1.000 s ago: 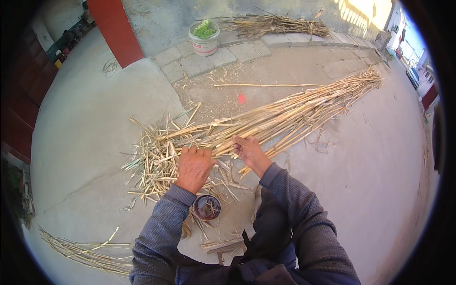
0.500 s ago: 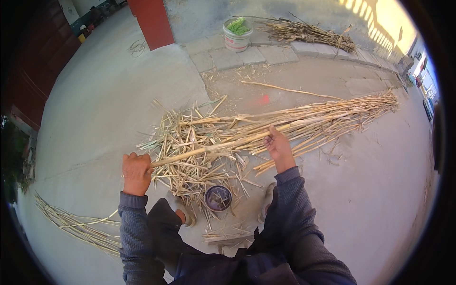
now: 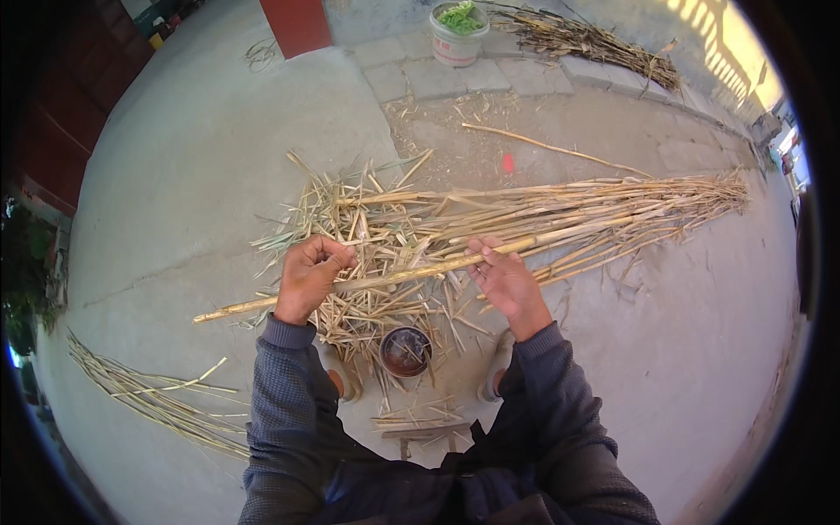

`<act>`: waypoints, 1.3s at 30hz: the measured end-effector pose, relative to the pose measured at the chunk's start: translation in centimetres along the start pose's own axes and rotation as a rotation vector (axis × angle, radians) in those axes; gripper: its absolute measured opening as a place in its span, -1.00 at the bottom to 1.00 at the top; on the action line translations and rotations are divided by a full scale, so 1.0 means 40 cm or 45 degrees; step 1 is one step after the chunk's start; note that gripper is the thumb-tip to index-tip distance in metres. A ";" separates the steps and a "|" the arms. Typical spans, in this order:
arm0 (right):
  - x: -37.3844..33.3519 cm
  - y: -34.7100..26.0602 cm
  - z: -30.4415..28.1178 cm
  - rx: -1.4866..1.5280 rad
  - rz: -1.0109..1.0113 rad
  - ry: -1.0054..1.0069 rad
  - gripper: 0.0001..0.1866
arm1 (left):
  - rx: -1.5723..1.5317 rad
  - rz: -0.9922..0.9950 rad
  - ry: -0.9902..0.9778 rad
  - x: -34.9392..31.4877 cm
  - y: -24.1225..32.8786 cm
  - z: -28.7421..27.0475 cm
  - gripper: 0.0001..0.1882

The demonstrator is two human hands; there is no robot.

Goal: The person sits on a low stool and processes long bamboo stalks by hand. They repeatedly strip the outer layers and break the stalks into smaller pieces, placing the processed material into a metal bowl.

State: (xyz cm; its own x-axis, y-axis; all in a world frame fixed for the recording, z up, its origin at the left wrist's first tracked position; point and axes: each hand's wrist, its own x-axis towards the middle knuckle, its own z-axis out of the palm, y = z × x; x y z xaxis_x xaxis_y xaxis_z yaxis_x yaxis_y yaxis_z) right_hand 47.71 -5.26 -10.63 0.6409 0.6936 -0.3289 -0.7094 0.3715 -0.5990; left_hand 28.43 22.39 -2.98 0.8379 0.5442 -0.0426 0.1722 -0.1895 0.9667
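A long dry plant stalk (image 3: 407, 275) lies across both my hands, its pale left end sticking out past my left wrist. My left hand (image 3: 308, 278) is closed over the stalk, thumb and forefinger drawn together. Along the stalk to the right, my right hand (image 3: 509, 287) has its palm turned up and its fingers loosely round it. Beneath them spreads a heap of dry leaf sheaths and broken stalk pieces (image 3: 367, 328). A bundle of long stalks (image 3: 630, 206) runs off to the right behind my right hand.
Between my feet stands a small dark round bowl (image 3: 406, 352). Thin stalks (image 3: 162, 398) lie at the lower left. One single stalk (image 3: 560, 150) rests farther back. By the wall are a white bucket (image 3: 457, 48) with green leaves and a brown brushwood pile (image 3: 595, 42).
My left hand has moved right and inward along the stalk, so its left end now sticks out. My right hand has turned palm up, its fingers looser. The view has shifted slightly.
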 end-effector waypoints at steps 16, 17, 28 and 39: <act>0.120 0.054 0.021 -0.304 -0.005 0.383 -0.70 | 1.280 0.383 0.769 0.041 -0.021 -0.121 -0.85; 0.129 0.056 0.020 -0.323 -0.022 0.453 -0.68 | 1.271 0.278 0.778 0.035 -0.009 -0.121 -0.81; 0.146 0.063 0.044 -0.389 -0.039 0.575 -0.59 | 1.182 0.809 0.047 0.020 -0.048 0.066 -0.66; 0.129 0.073 0.048 -0.464 0.031 0.584 -0.57 | 1.299 0.264 0.591 0.064 -0.025 -0.079 -0.76</act>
State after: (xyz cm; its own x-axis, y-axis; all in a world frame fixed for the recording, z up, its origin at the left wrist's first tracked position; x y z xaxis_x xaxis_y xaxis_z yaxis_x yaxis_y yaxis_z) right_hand 48.41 0.60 -12.67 0.7447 0.3311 -0.5794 -0.6310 0.0665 -0.7729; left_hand 28.77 26.54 -3.26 0.6635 0.6344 0.3965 0.5714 -0.7719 0.2789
